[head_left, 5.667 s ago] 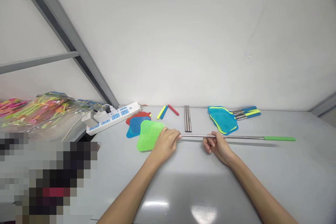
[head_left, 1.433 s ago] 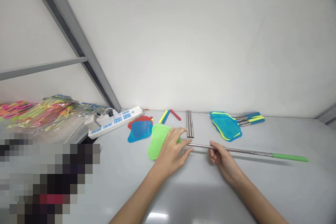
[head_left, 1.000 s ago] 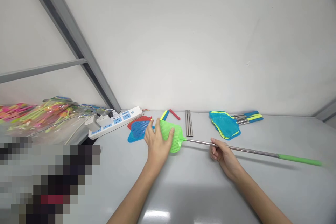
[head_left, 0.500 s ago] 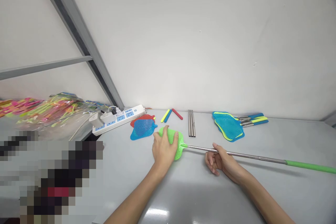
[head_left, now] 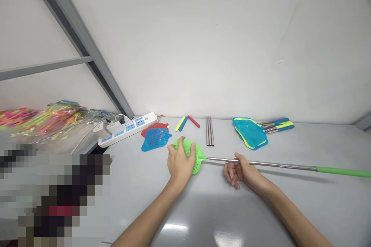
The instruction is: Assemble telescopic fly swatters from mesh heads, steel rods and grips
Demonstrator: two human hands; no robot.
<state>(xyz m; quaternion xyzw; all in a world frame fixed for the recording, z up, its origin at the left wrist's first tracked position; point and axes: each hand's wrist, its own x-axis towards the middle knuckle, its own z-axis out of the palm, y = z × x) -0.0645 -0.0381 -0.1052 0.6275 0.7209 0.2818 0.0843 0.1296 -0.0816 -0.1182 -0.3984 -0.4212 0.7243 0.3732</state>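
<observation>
A green fly swatter (head_left: 198,163) with an extended metal telescopic rod stretches across the table, its green grip reaching the right edge of view. My left hand (head_left: 181,161) grasps the perforated head, fingers spread over its top and edge. Farther right, my right hand (head_left: 242,170) holds the middle of the rod, thumb over it and fingers curled beneath. Behind my left hand lie a blue swatter head (head_left: 156,139) and a red swatter head (head_left: 147,128), partly overlapping. Several short metal rods (head_left: 210,131) lie side by side beyond the swatter.
Yellow, blue and red handle grips (head_left: 193,121) lie near the wall. Stacked swatters (head_left: 251,133) with blue and yellow handles are at the back right. A power strip (head_left: 127,129) with plugged-in chargers sits at the back left, beside bagged colourful items (head_left: 62,117).
The view has shifted slightly, so the table items appear a little higher and more to the left. The swatter's rod looks more level; both hands keep their holds.
</observation>
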